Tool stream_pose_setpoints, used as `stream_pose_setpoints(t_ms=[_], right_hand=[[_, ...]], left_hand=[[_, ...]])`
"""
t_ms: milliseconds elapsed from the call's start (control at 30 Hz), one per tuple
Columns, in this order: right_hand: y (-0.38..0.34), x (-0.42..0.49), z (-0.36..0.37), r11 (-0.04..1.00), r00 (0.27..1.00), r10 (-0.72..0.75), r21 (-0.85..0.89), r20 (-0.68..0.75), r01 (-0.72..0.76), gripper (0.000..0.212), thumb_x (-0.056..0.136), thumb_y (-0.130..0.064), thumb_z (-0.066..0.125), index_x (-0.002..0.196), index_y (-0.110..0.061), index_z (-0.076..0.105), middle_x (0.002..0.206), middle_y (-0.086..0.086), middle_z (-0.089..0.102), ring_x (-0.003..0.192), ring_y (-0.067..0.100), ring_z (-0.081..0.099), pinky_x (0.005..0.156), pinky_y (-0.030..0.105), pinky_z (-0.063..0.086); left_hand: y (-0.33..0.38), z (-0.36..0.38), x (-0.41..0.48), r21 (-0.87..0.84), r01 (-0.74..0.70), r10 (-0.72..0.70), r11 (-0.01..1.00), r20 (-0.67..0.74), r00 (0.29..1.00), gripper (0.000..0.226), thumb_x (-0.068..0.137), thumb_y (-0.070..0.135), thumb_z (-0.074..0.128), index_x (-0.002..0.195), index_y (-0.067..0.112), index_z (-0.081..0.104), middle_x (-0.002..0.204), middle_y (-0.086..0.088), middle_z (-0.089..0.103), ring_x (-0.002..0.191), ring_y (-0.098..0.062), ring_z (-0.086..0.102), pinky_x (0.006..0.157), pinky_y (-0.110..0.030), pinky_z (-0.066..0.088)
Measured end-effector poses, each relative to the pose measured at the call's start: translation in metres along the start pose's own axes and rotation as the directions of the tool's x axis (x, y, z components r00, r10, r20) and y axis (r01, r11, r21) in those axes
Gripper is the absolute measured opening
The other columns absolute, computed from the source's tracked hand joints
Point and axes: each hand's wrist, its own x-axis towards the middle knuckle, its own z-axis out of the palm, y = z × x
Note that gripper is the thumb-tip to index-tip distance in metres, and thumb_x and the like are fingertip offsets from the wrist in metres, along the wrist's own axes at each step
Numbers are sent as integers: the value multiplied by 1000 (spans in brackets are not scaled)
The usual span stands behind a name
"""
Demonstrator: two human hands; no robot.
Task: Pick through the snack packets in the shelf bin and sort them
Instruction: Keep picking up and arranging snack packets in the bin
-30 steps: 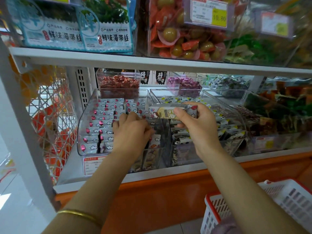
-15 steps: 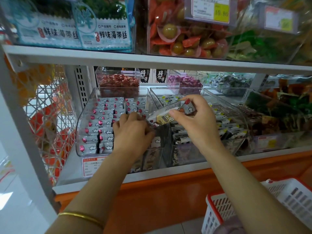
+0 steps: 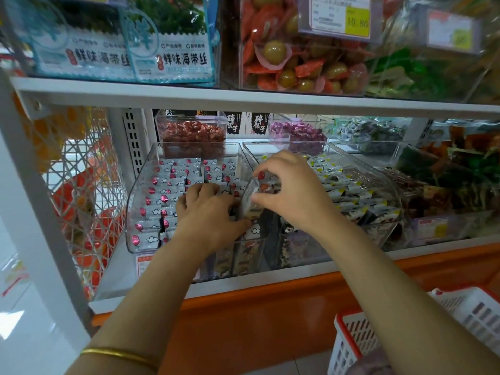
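Observation:
A clear plastic shelf bin (image 3: 135, 207) on the lower shelf holds rows of silver snack packets (image 3: 167, 190) printed with red spots and white clouds. My left hand (image 3: 208, 212) lies palm down inside it, fingers curled among the packets at the right side; what it holds is hidden. My right hand (image 3: 289, 190) pinches one small packet (image 3: 250, 198) upright at the wall between this bin and the neighbouring clear bin (image 3: 378, 169), which holds black-and-white packets (image 3: 351, 193).
Behind stand small clear boxes of red (image 3: 192, 136) and purple sweets (image 3: 297, 132). A white shelf board (image 3: 243, 97) hangs close above. Green and brown packets (image 3: 460, 171) fill the right. A white and red shopping basket (image 3: 405, 334) sits below right. A wire mesh panel (image 3: 81, 185) closes the left.
My right hand has brought the packet down and left from above the right bin, turning it from flat to upright at the divider. My left hand has stayed in the left bin.

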Motion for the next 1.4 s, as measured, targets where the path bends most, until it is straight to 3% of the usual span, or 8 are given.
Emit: stream_pose_setpoints(t_ms=[100, 267, 433, 700, 833, 967, 1233, 1400], right_hand=[[-1, 3, 10, 970, 979, -63, -219, 192, 105, 34, 78, -42, 69, 107, -26, 68, 114, -4, 59, 117, 18, 37, 94, 34, 24], [2, 6, 18, 946, 890, -50, -264, 453, 188, 25, 89, -29, 49, 90, -23, 73, 141, 10, 42, 138, 20, 23, 114, 39, -2], [3, 23, 14, 996, 973, -18, -79, 229, 37, 26, 89, -12, 50, 101, -20, 71, 109, 3, 65, 106, 14, 50, 96, 35, 41], [1, 35, 42, 956, 953, 30, -286, 301, 60, 5, 81, -26, 68, 81, -23, 64, 109, 5, 59, 117, 23, 41, 97, 37, 33], [4, 35, 38, 994, 993, 44, -107, 113, -32, 6, 84, -23, 67, 82, -17, 67, 94, -1, 64, 101, 16, 45, 78, 28, 32], [1, 34, 26, 997, 995, 77, 35, -62, -75, 5, 87, -16, 63, 85, -12, 65, 93, 3, 62, 96, 21, 52, 77, 32, 40], [-5, 14, 0, 964, 883, 187, 252, -431, -81, 8, 93, -13, 54, 85, -14, 55, 76, -15, 47, 82, 17, 52, 69, 32, 42], [-7, -1, -4, 755, 825, 467, 629, -320, -183, 9, 95, -11, 50, 87, -13, 51, 82, 5, 55, 61, 21, 55, 52, 26, 49]], left_hand=[[0, -2, -1, -2, -11, 11, 1000, 11, 1000, 51, 77, 62, 56, 120, 35, 57, 145, -2, 29, 135, -23, 11, 108, -47, 12], [-1, -10, -5, -29, -29, 30, 999, 68, 997, 58, 74, 62, 58, 126, 37, 51, 145, -2, 30, 134, -24, 12, 109, -46, 14], [-8, -21, -4, -36, -34, 38, 999, 111, 993, 60, 76, 54, 61, 131, 33, 49, 146, -3, 33, 137, -28, 17, 112, -48, 18], [-14, -28, -7, -88, -39, 45, 995, 65, 997, 47, 81, 39, 64, 126, 28, 54, 135, -4, 46, 129, -28, 31, 107, -43, 26], [-17, -33, -6, -119, -12, 14, 993, 15, 1000, 40, 84, 32, 64, 123, 24, 58, 131, -6, 49, 124, -30, 38, 103, -42, 34], [-16, -35, -8, -186, -10, 3, 982, -38, 999, 34, 86, 26, 63, 120, 21, 61, 130, -7, 52, 123, -29, 42, 101, -43, 39], [-9, -39, -16, -353, -29, -49, 935, -211, 976, 34, 92, 15, 55, 125, 15, 58, 125, -6, 56, 107, -18, 52, 82, -18, 35], [0, -42, -26, -657, -11, -66, 754, -93, 993, 34, 95, 20, 50, 129, 12, 54, 92, 4, 64, 73, -9, 60, 55, -8, 46]])
